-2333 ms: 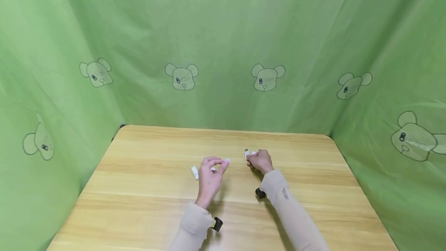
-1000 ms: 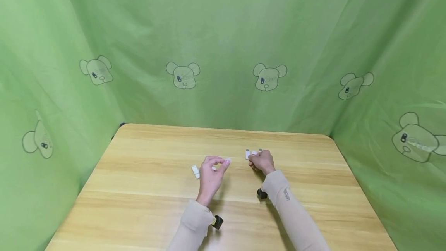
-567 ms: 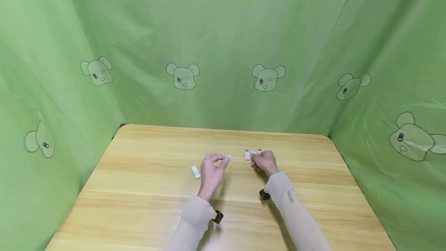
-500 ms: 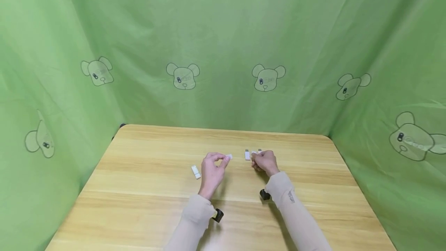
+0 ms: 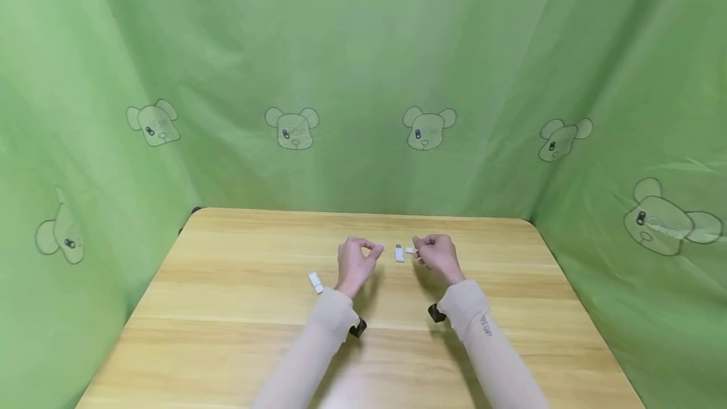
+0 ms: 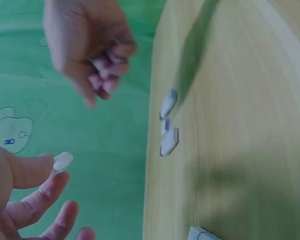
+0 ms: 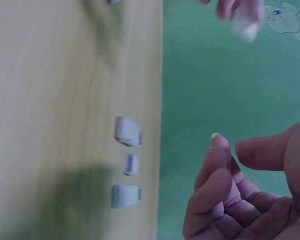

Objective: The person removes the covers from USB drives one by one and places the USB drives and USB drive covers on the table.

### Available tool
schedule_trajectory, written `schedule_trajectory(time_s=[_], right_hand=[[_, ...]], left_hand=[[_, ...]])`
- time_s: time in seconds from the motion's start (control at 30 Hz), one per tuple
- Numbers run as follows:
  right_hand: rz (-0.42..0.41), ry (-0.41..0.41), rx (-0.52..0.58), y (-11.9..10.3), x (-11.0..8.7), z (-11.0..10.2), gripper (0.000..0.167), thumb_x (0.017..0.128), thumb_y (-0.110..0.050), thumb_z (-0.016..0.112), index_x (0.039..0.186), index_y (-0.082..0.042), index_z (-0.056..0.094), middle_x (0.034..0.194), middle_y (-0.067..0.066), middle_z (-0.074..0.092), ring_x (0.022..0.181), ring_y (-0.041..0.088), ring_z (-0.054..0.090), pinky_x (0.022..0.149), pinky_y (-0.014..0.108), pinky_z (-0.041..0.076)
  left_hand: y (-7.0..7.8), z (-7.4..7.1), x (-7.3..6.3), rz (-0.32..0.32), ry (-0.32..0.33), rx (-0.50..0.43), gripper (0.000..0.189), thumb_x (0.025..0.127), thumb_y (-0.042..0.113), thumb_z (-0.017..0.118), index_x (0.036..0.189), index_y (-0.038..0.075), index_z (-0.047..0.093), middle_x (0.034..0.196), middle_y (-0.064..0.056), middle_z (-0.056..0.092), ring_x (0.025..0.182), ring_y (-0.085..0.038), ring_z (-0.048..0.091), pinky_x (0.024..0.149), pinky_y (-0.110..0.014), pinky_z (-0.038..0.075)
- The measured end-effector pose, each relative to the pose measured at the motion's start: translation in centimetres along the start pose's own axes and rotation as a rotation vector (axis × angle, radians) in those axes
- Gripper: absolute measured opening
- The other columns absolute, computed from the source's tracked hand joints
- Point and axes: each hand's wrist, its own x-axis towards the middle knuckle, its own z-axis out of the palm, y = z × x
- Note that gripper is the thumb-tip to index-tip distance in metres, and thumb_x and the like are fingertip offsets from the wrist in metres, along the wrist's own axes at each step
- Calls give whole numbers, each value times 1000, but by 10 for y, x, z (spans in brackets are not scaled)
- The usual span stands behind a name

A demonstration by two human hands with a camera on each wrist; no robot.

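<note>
My left hand (image 5: 354, 264) pinches a small white cap (image 6: 63, 161) between thumb and forefinger, raised above the table. My right hand (image 5: 438, 256) hovers to the right, its fingers loosely bent and the thumb apart, holding nothing. Beneath it lie two white USB flash drives, one (image 7: 127, 131) on the left and another (image 7: 125, 196) on the right, metal plugs pointing to the far edge. Between them sits a second small white cap (image 7: 132, 164). The right-hand drive is hidden behind my right hand in the head view.
Another white USB flash drive (image 5: 315, 283), with its cap on, lies left of my left hand. The wooden table (image 5: 238, 346) has its far edge a little beyond the drives. A green curtain (image 5: 352, 55) with bear faces surrounds it on three sides.
My left hand has moved right and farther forward, still pinching its cap. My right hand has come up off the row of drives and small cap, its fingers loosening.
</note>
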Motion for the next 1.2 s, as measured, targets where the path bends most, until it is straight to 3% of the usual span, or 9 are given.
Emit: schedule_trajectory(time_s=[0.23,0.37,0.5,0.73,0.97,1.2], right_hand=[[-34,19,-23,-11,-9,-9,29,102,-27,59,99,0,69,83,11,76,73,25,71,57,28,54],[-56,33,-34,-13,-15,-13,32,102,-28,60,100,2,70,88,16,77,71,24,71,56,28,53],[-82,43,-38,-15,-21,-15,34,102,-28,60,104,4,70,95,22,76,71,23,71,55,24,52],[-149,72,-46,-24,-34,-16,26,101,-25,62,97,-1,71,90,20,75,65,15,66,55,23,52],[-177,62,-61,-29,-45,-19,26,100,-25,63,99,-1,70,82,12,74,66,19,66,54,24,50],[-200,57,-58,-28,-54,-22,24,100,-24,63,96,-1,70,82,13,74,68,24,69,56,24,53]], left_hand=[[-3,13,20,-11,-48,57,17,91,25,75,89,8,79,118,-14,74,124,-38,60,115,-54,41],[-6,20,28,-33,-71,93,18,92,25,75,87,9,79,115,-13,75,123,-38,59,115,-54,41],[-8,26,35,-52,-88,135,18,91,26,75,84,9,78,112,-12,75,119,-38,59,112,-54,43],[-11,34,44,-133,-127,191,22,91,26,76,77,9,73,108,-12,72,113,-34,58,102,-53,48],[-21,49,54,-126,-140,276,23,89,26,78,74,9,72,104,-12,73,110,-35,59,98,-53,50],[-23,57,56,-115,-183,441,25,90,32,76,77,10,75,105,-10,72,111,-33,56,98,-50,49]])
